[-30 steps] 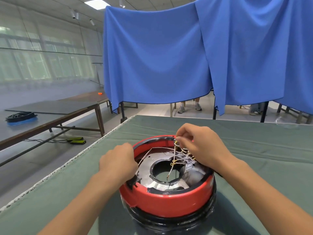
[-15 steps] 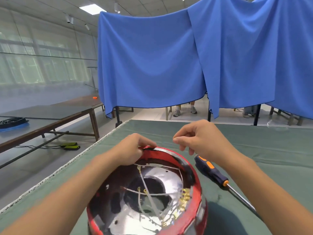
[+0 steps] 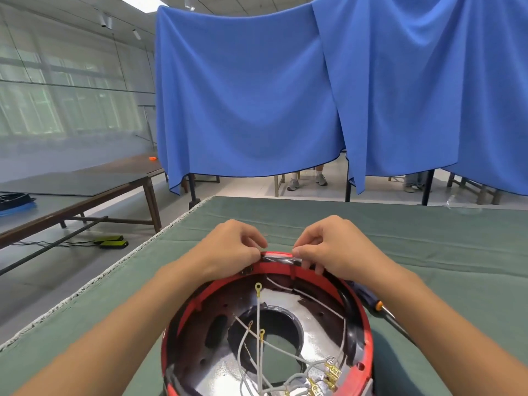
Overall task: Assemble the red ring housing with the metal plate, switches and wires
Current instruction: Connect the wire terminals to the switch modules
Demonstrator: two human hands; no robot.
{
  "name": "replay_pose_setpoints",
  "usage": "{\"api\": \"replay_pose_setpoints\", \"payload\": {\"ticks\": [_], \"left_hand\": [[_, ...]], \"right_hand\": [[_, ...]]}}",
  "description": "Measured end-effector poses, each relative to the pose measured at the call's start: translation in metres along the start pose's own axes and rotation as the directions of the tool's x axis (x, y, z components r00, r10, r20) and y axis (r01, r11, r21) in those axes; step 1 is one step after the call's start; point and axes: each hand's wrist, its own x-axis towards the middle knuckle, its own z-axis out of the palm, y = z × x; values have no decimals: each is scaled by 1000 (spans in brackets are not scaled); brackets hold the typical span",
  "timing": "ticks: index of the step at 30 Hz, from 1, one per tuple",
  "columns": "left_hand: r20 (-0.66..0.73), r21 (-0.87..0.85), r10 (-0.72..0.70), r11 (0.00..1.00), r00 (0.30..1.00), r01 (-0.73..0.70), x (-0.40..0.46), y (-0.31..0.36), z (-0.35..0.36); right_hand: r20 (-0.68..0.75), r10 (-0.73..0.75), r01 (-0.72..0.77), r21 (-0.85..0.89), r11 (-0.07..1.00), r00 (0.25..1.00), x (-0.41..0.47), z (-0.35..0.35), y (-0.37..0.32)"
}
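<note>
Red ring housing [image 3: 360,367] low in the middle of the view, on the green cloth table [image 3: 428,252], tipped so the open inside faces up toward the camera

Inside, shiny metal plate [image 3: 320,307] with a round hole in the middle; grey wires [image 3: 258,347] crossing over the hole, some tipped with small brass ring ends, a cluster of brass connectors [image 3: 328,375] at the lower right of the ring

Left hand [image 3: 228,247] at the far rim, on the left side, fingers curled, thumb and fingertips pinching the rim edge

Right hand [image 3: 328,247] at the far rim just beside it, fingers curled down over the edge, gripping a black strip [image 3: 281,260] along the top of the rim; fingertips of both hands close together, a short stretch of rim bare between them

Screwdriver [image 3: 380,305] flat on the cloth to the right of the ring, mostly hidden under the right forearm, dark handle with an orange band, metal shaft pointing toward the lower right

Blue curtain [image 3: 257,95] hanging behind the table; wooden bench [image 3: 114,184] off to the left; two green-and-black items [image 3: 111,242] on the floor under it
</note>
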Motion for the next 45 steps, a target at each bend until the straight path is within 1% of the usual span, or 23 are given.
{"api": "replay_pose_setpoints", "payload": {"ticks": [3, 7, 11, 15, 17, 19, 21, 23, 26, 28, 30, 32, 33, 34, 36, 38, 40, 45], "left_hand": [[18, 15, -42, 999, 999, 42, -7, -9, -1], [9, 27, -32, 999, 999, 32, -11, -17, 1], [-3, -16, -27, 1000, 1000, 27, -12, -20, 1], [-62, -14, -7, 1000, 998, 6, -10, -17, 11], [-90, 17, -7, 1000, 996, 9, -7, -13, 15], [-124, 73, -7, 997, 992, 16, -4, -9, 19], [-147, 134, -2, 991, 989, 22, -4, -6, 22], [-154, 145, 10, 989, 988, 13, -4, -6, 23], [-181, 129, 30, 992, 983, -7, -5, -7, 25], [-257, 127, 55, 992, 965, -23, -7, -6, 25], [-381, 90, 111, 992, 918, -83, -9, -2, 24], [-513, -20, 158, 981, 844, -195, -12, 2, 19], [-551, -71, 179, 963, 815, -259, -14, 4, 17], [-562, -106, 204, 943, 801, -315, -17, 7, 16], [-530, -145, 262, 909, 806, -391, -21, 12, 17], [-481, -184, 294, 887, 826, -424, -23, 15, 21], [-447, -222, 298, 877, 843, -427, -22, 16, 24], [-400, -310, 249, 868, 882, -387, -19, 15, 27]], "right_hand": [[-11, 4, -4, 1, 1000, 1000, 0, 1, 1], [-16, -6, 7, 48, 999, 1000, -1, 1, -1], [6, -3, 3, 115, 993, 1000, -1, 2, -4], [122, -36, 6, 234, 972, 992, -3, 5, -11], [192, -55, -2, 283, 959, 980, -4, 7, -13], [224, -68, 1, 288, 958, 972, -5, 8, -15], [203, -75, 13, 291, 957, 976, -6, 8, -14], [157, -83, 30, 312, 950, 984, -6, 8, -13], [103, -73, 19, 452, 892, 992, -4, 6, -11], [92, -68, 9, 533, 846, 993, -3, 4, -10], [89, -72, 7, 580, 815, 993, -2, 2, -9], [94, -80, 6, 612, 791, 992, -2, 0, -7], [96, -83, 6, 619, 785, 992, -2, 0, -6], [95, -83, 7, 619, 785, 992, -2, 1, -5], [82, -84, 16, 612, 790, 993, -1, 4, -4], [75, -90, 28, 596, 802, 993, 0, 7, -3], [75, -104, 42, 581, 813, 992, 2, 9, -2], [80, -118, 55, 548, 834, 990, 2, 10, 0]]}}
